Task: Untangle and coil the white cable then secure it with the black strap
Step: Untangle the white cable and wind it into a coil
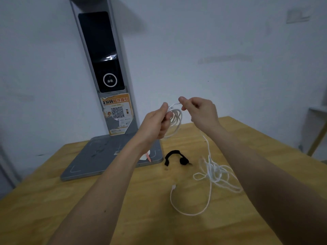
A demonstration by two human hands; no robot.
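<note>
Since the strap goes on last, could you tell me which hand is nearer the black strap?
Left. The left hand holds the coiled loops of the white cable above and just left of the black strap; the right hand pinches the cable higher and further right.

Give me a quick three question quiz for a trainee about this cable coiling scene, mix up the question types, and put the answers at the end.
1. True or false: the black strap is already wrapped round the coil.
2. Which hand holds the finished loops of the white cable? A) left B) right C) neither
3. Fill in: the part of the cable not yet coiled lies in a loose tangle on the wooden ______.

Key
1. False: the strap lies on the table, beside the grey stand's base.
2. A: the left hand grips the loops; the right hand pinches the cable just above them.
3. table
</note>
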